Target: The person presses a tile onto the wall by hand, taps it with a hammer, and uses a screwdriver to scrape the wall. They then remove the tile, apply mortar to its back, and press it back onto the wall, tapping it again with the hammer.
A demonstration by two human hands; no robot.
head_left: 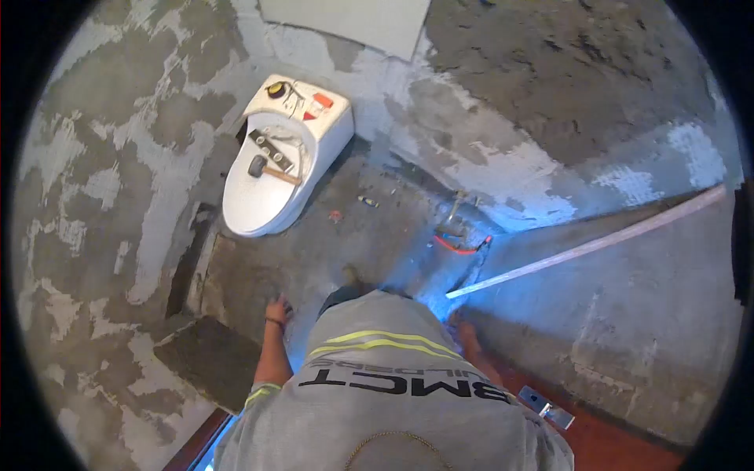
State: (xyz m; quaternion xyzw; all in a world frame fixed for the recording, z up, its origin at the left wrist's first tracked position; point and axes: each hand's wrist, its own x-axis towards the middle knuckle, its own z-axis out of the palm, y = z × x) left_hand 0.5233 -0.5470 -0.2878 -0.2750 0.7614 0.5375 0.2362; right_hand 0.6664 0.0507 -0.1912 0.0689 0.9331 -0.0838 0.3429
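Note:
My left hand (pixel 280 308), with a band at the wrist, hangs low at my left side over the concrete floor (pixel 314 251). Its fingers are loosely apart and hold nothing. At my other side my right hand (pixel 458 319) shows only in part, its fingers hidden or blurred. Close by it is the near end of a long pale strip of wood (pixel 589 245). Ahead to the left stands a white toilet (pixel 251 204). On its closed lid lie a mallet (pixel 271 169) and a short spirit level (pixel 271 150).
A tape measure (pixel 276 89) and a red-orange item (pixel 322 100) rest on the toilet tank. A red hose (pixel 457 249) lies near a wall fitting (pixel 455 206). A dark slab (pixel 208 359) leans at lower left. A metal plate (pixel 547 407) shows at lower right.

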